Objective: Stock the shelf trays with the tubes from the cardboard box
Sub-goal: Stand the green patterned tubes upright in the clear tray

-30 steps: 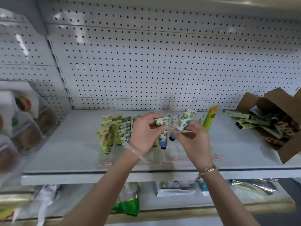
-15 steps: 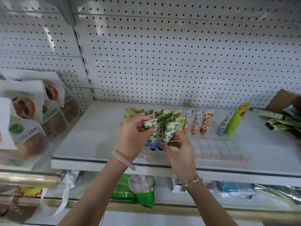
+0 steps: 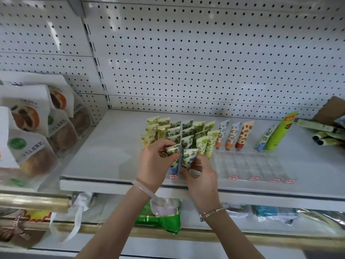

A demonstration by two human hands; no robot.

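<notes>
The stocking looks roughly half done. On the white shelf (image 3: pixel 112 146) the left block of lanes (image 3: pixel 186 131) is packed with flower-printed tubes standing on their caps, several deep. The clear tray (image 3: pixel 246 165) to the right is thin by comparison: three orange-and-red printed tubes (image 3: pixel 231 135), one small blue-flowered one and a tall green tube (image 3: pixel 278 133) stand at its back, and its front slots are bare. More stock waits at the far right, where loose tubes (image 3: pixel 324 139) spill from the cardboard box (image 3: pixel 328 107) (only its corner is in view, so I cannot tell how many remain).

The left hand (image 3: pixel 155 163) grips a blue-flowered tube (image 3: pixel 172 152) near its crimped end, fingers (image 3: pixel 158 146) curled close round it, cap pointing down at the front of the packed lanes. The right hand (image 3: pixel 201 176) pinches a second tube (image 3: pixel 188 157) just beside the first, its fingers (image 3: pixel 200 161) bent narrowly behind the tube's lower part. Both tubes sit at the front row, apparently being seated; whether their caps touch the tray floor is hidden.
</notes>
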